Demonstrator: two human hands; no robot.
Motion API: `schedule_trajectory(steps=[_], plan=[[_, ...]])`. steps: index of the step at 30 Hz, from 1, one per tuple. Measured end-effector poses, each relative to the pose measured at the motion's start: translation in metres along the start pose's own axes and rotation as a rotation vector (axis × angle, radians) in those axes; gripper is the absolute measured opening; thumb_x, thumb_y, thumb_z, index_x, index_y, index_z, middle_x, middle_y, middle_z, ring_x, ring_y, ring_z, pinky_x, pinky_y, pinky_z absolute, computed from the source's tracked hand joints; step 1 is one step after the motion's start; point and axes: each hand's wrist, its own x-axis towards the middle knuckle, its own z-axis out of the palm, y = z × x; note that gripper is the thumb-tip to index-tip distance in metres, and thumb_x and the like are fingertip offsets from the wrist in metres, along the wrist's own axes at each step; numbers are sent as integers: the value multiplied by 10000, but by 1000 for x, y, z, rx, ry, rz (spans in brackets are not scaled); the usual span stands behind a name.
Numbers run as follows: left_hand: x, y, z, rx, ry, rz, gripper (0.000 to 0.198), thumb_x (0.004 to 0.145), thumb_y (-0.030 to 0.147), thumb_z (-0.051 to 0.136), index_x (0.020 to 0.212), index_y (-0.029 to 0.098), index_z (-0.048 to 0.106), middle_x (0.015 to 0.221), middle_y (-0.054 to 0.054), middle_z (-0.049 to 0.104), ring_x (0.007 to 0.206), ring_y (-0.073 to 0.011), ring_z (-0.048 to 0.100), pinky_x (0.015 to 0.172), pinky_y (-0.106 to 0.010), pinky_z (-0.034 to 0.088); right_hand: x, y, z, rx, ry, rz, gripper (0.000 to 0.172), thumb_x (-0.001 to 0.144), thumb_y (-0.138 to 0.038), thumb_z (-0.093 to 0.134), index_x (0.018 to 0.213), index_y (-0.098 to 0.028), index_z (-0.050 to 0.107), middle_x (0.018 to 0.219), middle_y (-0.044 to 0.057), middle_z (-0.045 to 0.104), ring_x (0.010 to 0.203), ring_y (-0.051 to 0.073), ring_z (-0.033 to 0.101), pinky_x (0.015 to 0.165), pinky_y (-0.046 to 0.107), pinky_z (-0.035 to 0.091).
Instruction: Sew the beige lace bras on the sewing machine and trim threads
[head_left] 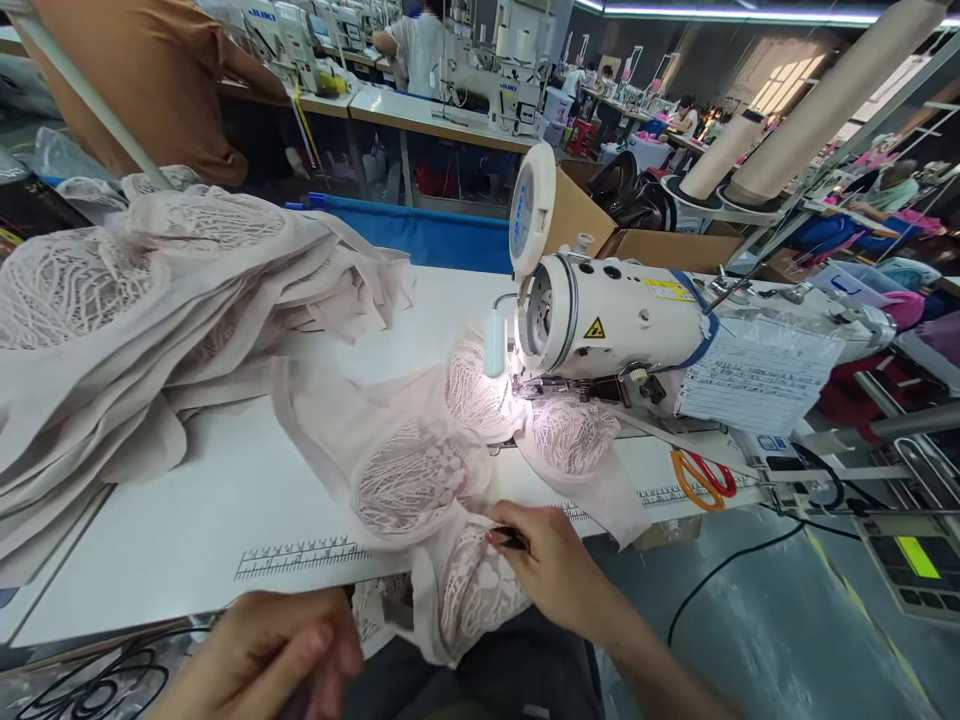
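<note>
The right hand (pixel 559 575) is gripping a small dark tool (pixel 510 540), hard to identify; the left hand (pixel 262 655), blurred and cut off at the lower edge, is curling closed.

On the surface (pixel 225 500) the sewing machine (pixel 622 320) stood far right. A garment (pixel 420 470) lay spread before it and hung over the near edge, where my right fingers (pixel 525 532) had a small tool (pixel 510 540) in them. A pile of garments (pixel 150 300) lay on the left. Scissors (pixel 701 478) lay right of the garment. My left fingers (pixel 315 650) were nearer, below the edge. A cardboard box (pixel 675 250) stood behind the machine.
</note>
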Motion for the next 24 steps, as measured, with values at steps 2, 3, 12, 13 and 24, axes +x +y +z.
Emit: schedule_trajectory(steps=[2, 3, 12, 13, 24], plan=[[21, 13, 4, 217, 189, 135, 325, 1018, 355, 447, 985, 317, 768, 744, -46, 745, 627, -207, 697, 593, -261, 584, -15, 5, 1, -28, -6, -30, 160, 829, -95, 537, 846, -211, 646, 701, -13, 647, 614, 136, 566, 587, 230, 350], [33, 19, 8, 360, 195, 269, 333, 1002, 269, 462, 1174, 325, 742, 1027, -85, 773, 908, -249, 736, 775, -313, 615, -22, 7, 2, -32, -31, -73, 211, 798, -77, 541, 888, -215, 673, 735, -5, 693, 634, 147, 609, 599, 229, 378], [75, 61, 4, 529, -458, 509, 140, 870, 147, 715, 822, 261, 780, 1358, -60, 680, 1331, -330, 571, 1228, -575, 277, -50, 9, -27, -98, -321, -332, 171, 908, -168, 615, 799, -229, 732, 720, -13, 753, 643, 138, 659, 630, 239, 427], [72, 62, 0, 441, -530, 462, 175, 884, 130, 681, 874, 266, 790, 1209, -71, 748, 1172, -292, 671, 1146, -498, 410, -50, 9, -31, -82, -341, -324, 190, 926, -193, 606, 790, -232, 732, 719, -6, 748, 653, 143, 657, 633, 242, 437], [52, 5, 22, -634, -110, -171, 436, 833, 525, 771, 636, 137, 725, 595, -38, 609, 566, -137, 526, 584, -243, 445, -27, 43, -33, 349, -329, -47, 507, 901, -646, 630, 659, -210, 540, 688, 7, 565, 583, 125, 444, 551, 268, 337]])
